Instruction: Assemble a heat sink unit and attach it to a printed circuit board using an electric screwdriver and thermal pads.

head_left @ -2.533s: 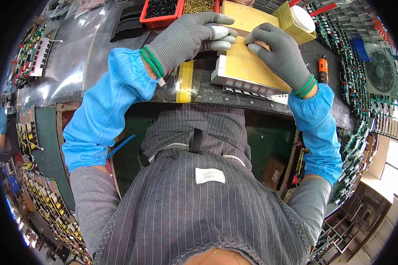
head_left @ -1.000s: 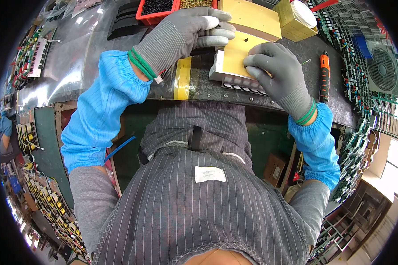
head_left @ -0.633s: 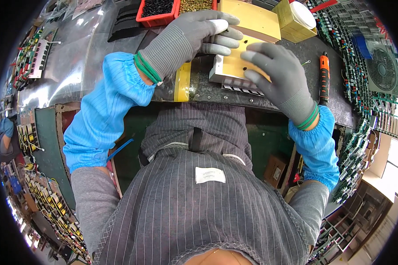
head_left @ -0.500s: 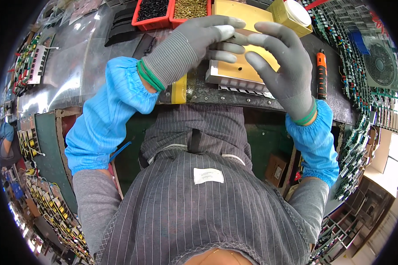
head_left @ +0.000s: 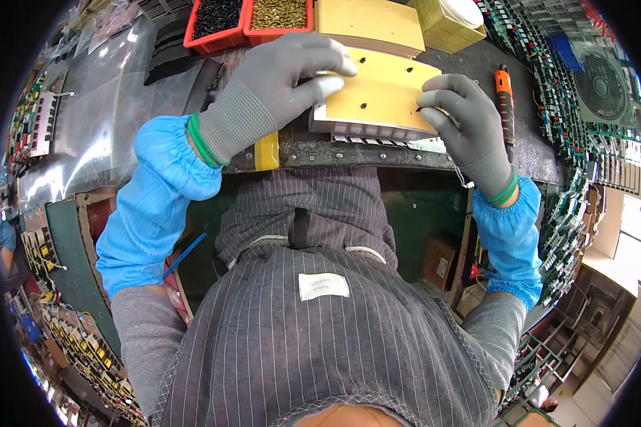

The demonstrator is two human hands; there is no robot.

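A yellow panel lies on top of a metal-sided unit at the bench's front edge. Black screws stand upright in it, among them a front-left screw and a far-right one. At the panel's right edge, my gloved right hand pinches a small black screw against the surface. My gloved left hand hovers over the panel's left end, fingers curled toward the thumb; whatever lies inside them is hidden. Both hands wear grey gloves with pale fingertips.
Behind the panel are a red bin of black screws, a red bin of brass-coloured parts and another yellow panel. An orange-and-black electric screwdriver lies to the right. Circuit boards line the right side.
My hands have separated: the left moved left and down, while the right came down to the panel's right edge with a screw. More screws in the panel are now uncovered.
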